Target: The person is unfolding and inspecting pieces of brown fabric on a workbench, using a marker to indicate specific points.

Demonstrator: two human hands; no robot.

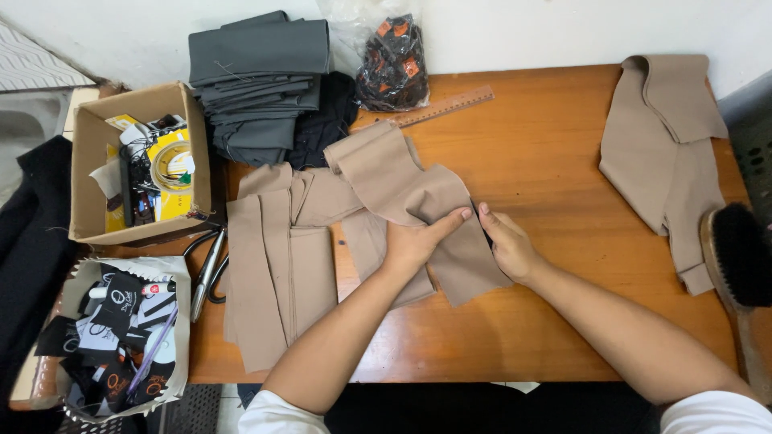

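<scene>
On an orange wooden table [547, 161] against a white wall, the left hand [414, 241] and right hand [507, 245] both pinch a tan fabric piece [418, 193] lying mid-table; folded grey cloth [257, 72] is stacked behind; a cardboard box [88, 169] sits at left.

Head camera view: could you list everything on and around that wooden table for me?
table: one, orange-brown wood, fills the middle
tan fabric pieces: a spread of several, beige, left of centre
held tan piece: one, beige, under both hands
tan garment parts: a small pile, beige, far right
grey folded fabric: one stack, dark grey, top left
black fabric: one heap, beside the grey stack
ruler: one, wooden, top centre
plastic bag: one, clear, dark contents, top centre
cardboard box: one, brown, left, full of oddments
scissors: one pair, metal, left edge
brush: one, black bristles, right edge
left hand: on the held piece
right hand: on its edge
</scene>
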